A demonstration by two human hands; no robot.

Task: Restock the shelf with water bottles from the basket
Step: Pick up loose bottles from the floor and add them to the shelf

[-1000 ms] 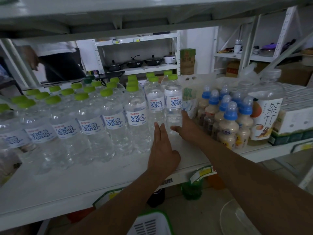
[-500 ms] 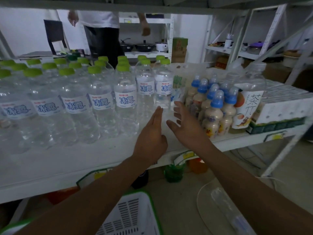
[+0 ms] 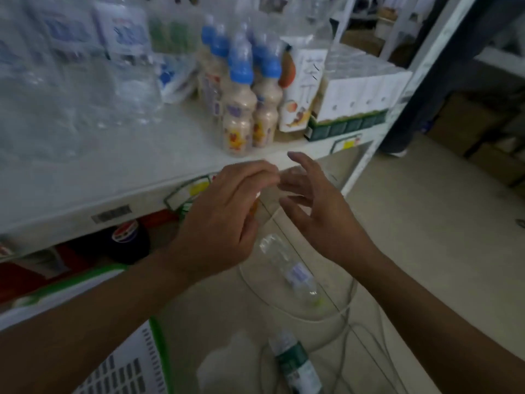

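Note:
My left hand [image 3: 221,220] and my right hand [image 3: 315,206] hover side by side just in front of the white shelf's front edge [image 3: 136,191], both holding nothing, fingers loosely apart. Blurred water bottles [image 3: 125,52] with blue labels stand on the shelf at upper left. Below my hands a clear water bottle [image 3: 292,274] lies in a see-through round container [image 3: 298,311] on the floor. The white basket with a green rim [image 3: 133,365] is at the bottom left, under my left forearm.
Small blue-capped drink bottles [image 3: 241,109], a tall tea bottle [image 3: 301,89] and a carton pack [image 3: 355,106] fill the shelf's right part. A green-labelled bottle [image 3: 295,365] and thin cables lie on the floor. Dark caps and red items sit under the shelf.
Both hands have drawn back from the shelved bottles to the shelf's front edge. The view has tilted down and right, bringing the floor container and basket into sight.

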